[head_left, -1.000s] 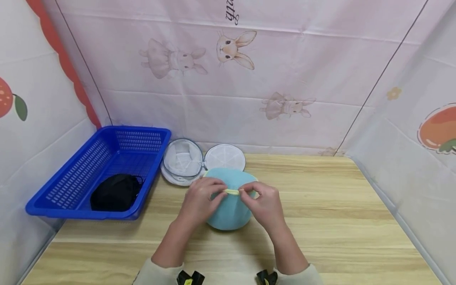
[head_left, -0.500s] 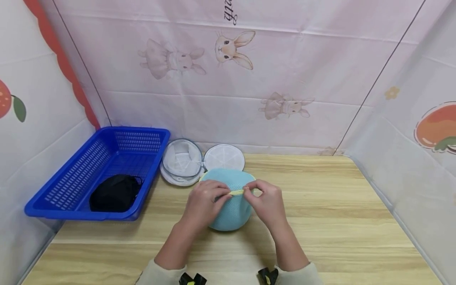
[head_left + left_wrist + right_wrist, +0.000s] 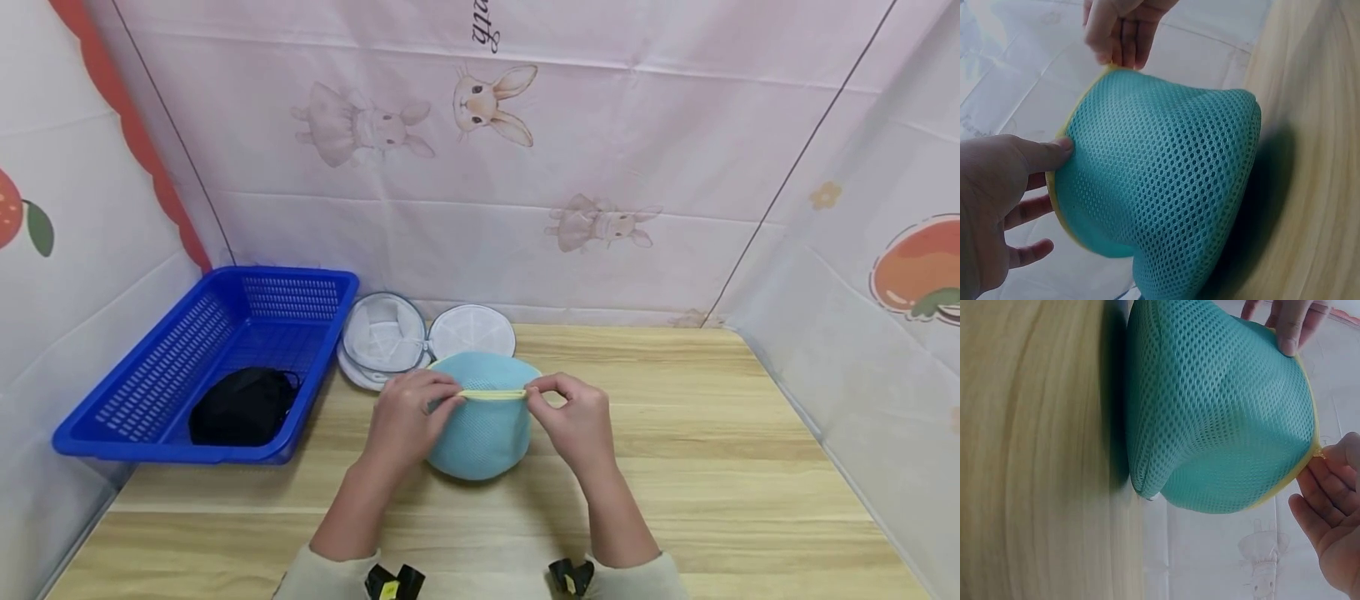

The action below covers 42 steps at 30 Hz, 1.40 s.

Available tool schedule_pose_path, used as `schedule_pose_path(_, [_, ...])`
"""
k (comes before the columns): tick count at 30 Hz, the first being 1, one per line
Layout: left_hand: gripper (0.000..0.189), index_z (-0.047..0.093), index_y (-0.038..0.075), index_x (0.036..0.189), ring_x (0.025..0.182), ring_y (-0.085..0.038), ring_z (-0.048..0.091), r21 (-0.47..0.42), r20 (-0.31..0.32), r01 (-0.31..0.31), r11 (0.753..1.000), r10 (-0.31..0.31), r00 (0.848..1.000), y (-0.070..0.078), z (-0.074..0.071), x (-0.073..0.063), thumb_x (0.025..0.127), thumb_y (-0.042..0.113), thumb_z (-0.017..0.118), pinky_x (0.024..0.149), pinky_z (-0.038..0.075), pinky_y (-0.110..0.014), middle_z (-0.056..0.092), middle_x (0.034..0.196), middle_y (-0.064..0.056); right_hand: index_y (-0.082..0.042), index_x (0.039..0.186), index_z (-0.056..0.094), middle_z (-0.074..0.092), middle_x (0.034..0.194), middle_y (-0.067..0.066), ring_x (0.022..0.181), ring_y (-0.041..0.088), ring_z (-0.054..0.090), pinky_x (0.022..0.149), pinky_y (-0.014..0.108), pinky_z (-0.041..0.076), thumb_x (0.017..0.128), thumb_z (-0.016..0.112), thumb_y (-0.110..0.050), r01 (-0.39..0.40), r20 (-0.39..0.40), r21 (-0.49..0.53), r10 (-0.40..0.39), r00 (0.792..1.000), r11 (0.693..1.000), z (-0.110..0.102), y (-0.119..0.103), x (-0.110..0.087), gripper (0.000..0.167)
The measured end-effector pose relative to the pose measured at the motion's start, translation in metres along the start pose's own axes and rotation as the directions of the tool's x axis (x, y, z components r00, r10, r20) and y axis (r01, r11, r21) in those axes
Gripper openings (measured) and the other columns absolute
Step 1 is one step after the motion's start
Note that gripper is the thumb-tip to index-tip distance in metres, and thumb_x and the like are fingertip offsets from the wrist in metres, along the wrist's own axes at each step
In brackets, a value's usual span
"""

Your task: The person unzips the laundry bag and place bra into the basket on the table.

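A turquoise mesh laundry bag (image 3: 480, 446) with a yellow zipper edge (image 3: 491, 395) bulges upright over the table in front of me. My left hand (image 3: 408, 414) pinches that edge on the left, its thumb (image 3: 1060, 149) on the mesh side and its other fingers spread behind. On the right end, my right hand (image 3: 576, 418) pinches the yellow edge between thumb and fingertips. A small yellow tab (image 3: 1318, 452) shows right at those fingertips in the right wrist view. Between the two hands the edge is stretched straight. The bag's inside is hidden.
At the left stands a blue plastic basket (image 3: 187, 452) holding a black pouch (image 3: 243, 406) with a cord. Behind the bag, white round mesh bags (image 3: 384, 332) with dark rims lie by the printed backdrop (image 3: 600, 142). Pale wood tabletop (image 3: 712, 433) extends to the right.
My hands have moved apart along the yellow edge, the left to the left and the right to the right. More of the edge now shows between them, pulled straight.
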<state>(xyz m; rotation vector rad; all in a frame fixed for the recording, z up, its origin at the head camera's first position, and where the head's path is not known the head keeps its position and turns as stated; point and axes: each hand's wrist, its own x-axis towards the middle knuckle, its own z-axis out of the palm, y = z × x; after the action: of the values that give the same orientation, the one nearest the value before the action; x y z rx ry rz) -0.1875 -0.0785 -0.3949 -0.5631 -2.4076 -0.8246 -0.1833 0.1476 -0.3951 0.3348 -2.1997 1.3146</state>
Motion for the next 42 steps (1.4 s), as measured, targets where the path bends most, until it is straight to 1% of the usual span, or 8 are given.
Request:
schedule_pose_path(7, [0.015,0.080,0.012,0.092,0.097,-0.022,0.068,-0.012,-0.034,-0.008,1.000,0.007,0.999,-0.004,-0.001,0.001,0.078,0.015,0.084,0.093,0.050,-0.045,0.074,0.095,0.001,-0.007,0.078,0.076,0.075,0.078,-0.001,0.083,0.015,0.073,0.083,0.037,0.058,0.080,0.073,-0.004,0.043,-0.001,-0.015,-0.043,0.999,0.999,0.001,-0.001,0.000,0.005])
schedule_pose_path(11, [0.016,0.079,0.011,0.093,0.095,-0.021,0.068,-0.015,-0.016,-0.019,1.000,0.019,1.000,-0.001,0.001,0.001,0.078,0.012,0.083,0.091,0.051,-0.041,0.074,0.095,0.001,-0.007,0.079,0.076,0.074,0.077,0.000,0.077,0.013,0.072,0.083,0.039,0.059,0.080,0.073,-0.003,0.101,-0.011,-0.041,-0.102,0.995,0.994,0.004,-0.001,-0.002,0.005])
schedule_pose_path(16, [0.017,0.079,0.011,0.094,0.095,-0.019,0.067,-0.014,0.019,-0.071,0.997,0.071,0.997,0.009,0.006,0.001,0.077,0.013,0.084,0.091,0.053,-0.038,0.074,0.095,0.001,-0.007,0.079,0.075,0.073,0.076,-0.002,0.072,0.009,0.069,0.078,0.039,0.059,0.077,0.074,0.001,0.182,-0.010,-0.051,-0.183,0.983,0.982,0.009,-0.002,-0.005,0.008])
schedule_pose_path(24, [0.018,0.079,0.012,0.095,0.093,-0.017,0.065,-0.004,0.023,-0.137,0.991,0.137,0.990,0.022,0.016,-0.002,0.078,0.015,0.084,0.085,0.053,-0.035,0.072,0.095,0.003,-0.007,0.079,0.072,0.072,0.075,0.001,0.069,0.009,0.066,0.056,0.018,0.052,0.075,0.075,0.004,0.262,0.049,-0.015,-0.261,0.964,0.965,0.021,-0.009,-0.009,0.012])
schedule_pose_path(28, [0.016,0.079,0.012,0.094,0.091,-0.016,0.064,0.004,0.016,-0.151,0.989,0.151,0.988,0.025,0.019,-0.003,0.079,0.015,0.083,0.085,0.053,-0.035,0.072,0.094,0.004,-0.006,0.083,0.073,0.072,0.078,0.000,0.072,0.009,0.068,0.059,0.021,0.053,0.076,0.076,0.004,0.260,0.068,-0.012,-0.258,0.964,0.966,0.024,-0.011,-0.010,0.013])
schedule_pose_path(34, [0.010,0.080,0.014,0.089,0.090,-0.016,0.065,0.004,0.006,-0.145,0.989,0.145,0.989,0.025,0.018,-0.003,0.079,0.017,0.083,0.084,0.053,-0.035,0.072,0.092,0.005,-0.002,0.098,0.073,0.072,0.075,0.004,0.072,0.014,0.070,0.045,0.015,0.042,0.078,0.076,0.003,0.219,0.053,0.021,-0.219,0.974,0.976,0.023,-0.012,-0.010,0.021])
schedule_pose_path(39, [0.010,0.080,0.015,0.088,0.093,-0.016,0.066,-0.002,0.013,-0.105,0.994,0.105,0.994,0.021,0.014,-0.002,0.079,0.018,0.083,0.087,0.053,-0.035,0.073,0.093,0.006,-0.002,0.093,0.074,0.074,0.080,0.003,0.075,0.014,0.070,0.067,0.028,0.059,0.079,0.076,0.004,0.196,0.015,0.024,-0.196,0.980,0.980,0.019,-0.009,-0.007,0.016])
schedule_pose_path(42, [0.009,0.080,0.016,0.087,0.093,-0.015,0.067,-0.006,0.017,-0.073,0.997,0.073,0.997,0.017,0.010,-0.001,0.079,0.018,0.083,0.086,0.053,-0.035,0.073,0.092,0.007,-0.005,0.089,0.075,0.075,0.084,0.002,0.079,0.013,0.071,0.079,0.032,0.060,0.079,0.076,0.004,0.160,-0.005,0.033,-0.160,0.987,0.987,0.015,-0.006,-0.006,0.013])
